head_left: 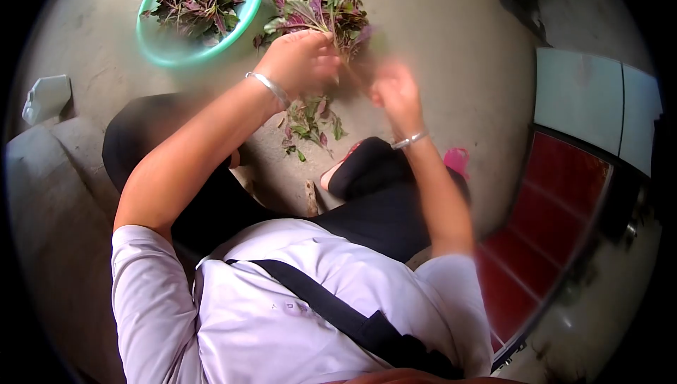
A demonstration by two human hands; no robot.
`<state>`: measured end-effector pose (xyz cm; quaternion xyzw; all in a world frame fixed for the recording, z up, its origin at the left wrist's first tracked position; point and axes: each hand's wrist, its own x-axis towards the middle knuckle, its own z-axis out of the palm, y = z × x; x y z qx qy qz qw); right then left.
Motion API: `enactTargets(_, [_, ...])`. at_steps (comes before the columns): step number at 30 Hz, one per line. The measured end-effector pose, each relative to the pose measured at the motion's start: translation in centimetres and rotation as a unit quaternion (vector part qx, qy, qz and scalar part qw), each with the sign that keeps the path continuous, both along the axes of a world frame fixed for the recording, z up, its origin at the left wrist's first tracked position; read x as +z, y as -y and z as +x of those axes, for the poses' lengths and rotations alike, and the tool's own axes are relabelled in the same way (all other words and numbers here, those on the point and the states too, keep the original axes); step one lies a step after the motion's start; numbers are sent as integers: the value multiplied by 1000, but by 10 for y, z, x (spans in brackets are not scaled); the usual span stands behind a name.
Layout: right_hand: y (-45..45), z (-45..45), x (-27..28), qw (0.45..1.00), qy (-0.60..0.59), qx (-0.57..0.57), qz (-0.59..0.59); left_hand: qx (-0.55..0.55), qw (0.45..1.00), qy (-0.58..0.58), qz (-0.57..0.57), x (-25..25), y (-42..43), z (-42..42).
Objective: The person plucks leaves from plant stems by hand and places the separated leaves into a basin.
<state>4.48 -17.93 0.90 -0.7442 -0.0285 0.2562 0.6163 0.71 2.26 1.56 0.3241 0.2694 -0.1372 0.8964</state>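
Greens [338,10] lie at and beyond the fingers of the left hand [300,63], which is pinched on their stalks, thumb to the fore; how much of the bunch is gripped and how much rests on the floor [451,52] cannot be told. A thin brown stem [358,77] runs between the hands. The right hand [398,95] is blurred with its fingers curled in at the stem's near end; whether they are closed on it I cannot tell.

To part stem from leaf well, I would keep the left pinch just above the break point, snap with the right, and leave the tender tops uncrushed. Tough ends are best kept apart from good leaves.

The green basin [255,14], beyond the left hand, has purple-and-green leaves [197,3] gathered toward its far side, its near part bare. A smaller pile [310,122] sits loose on the floor, nearer the body. A white container [47,98] stands far left, contents unclear.
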Motion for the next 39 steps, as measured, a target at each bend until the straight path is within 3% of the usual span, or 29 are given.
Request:
enactTargets(3, [10, 3, -6, 968, 79, 179, -159, 14, 999, -19, -31, 5, -2, 0])
enactTargets(6, [15, 0, -10, 926, 138, 298, -183, 19, 997, -6, -78, 4, -1, -2])
enactTargets(10, [-1, 2, 21, 983, -85, 157, -38, 3, 997, -15, -78, 3, 1, -1])
enactTargets(15, [-13, -1, 41, 957, -238, 136, 99, -30, 993, 26, -108, -5, 5, 0])
enactTargets(20, [-10, -3, 39, 965, -216, 122, 84, -74, 987, 85, -117, -13, 6, -3])
enactTargets(28, [-2, 1, 51, 988, -110, 104, -15, -144, 985, 57, -74, -4, 6, -2])
enactTargets(39, [8, 10, 54, 994, -68, 83, -12, -207, 969, 62, -121, 3, 0, -2])
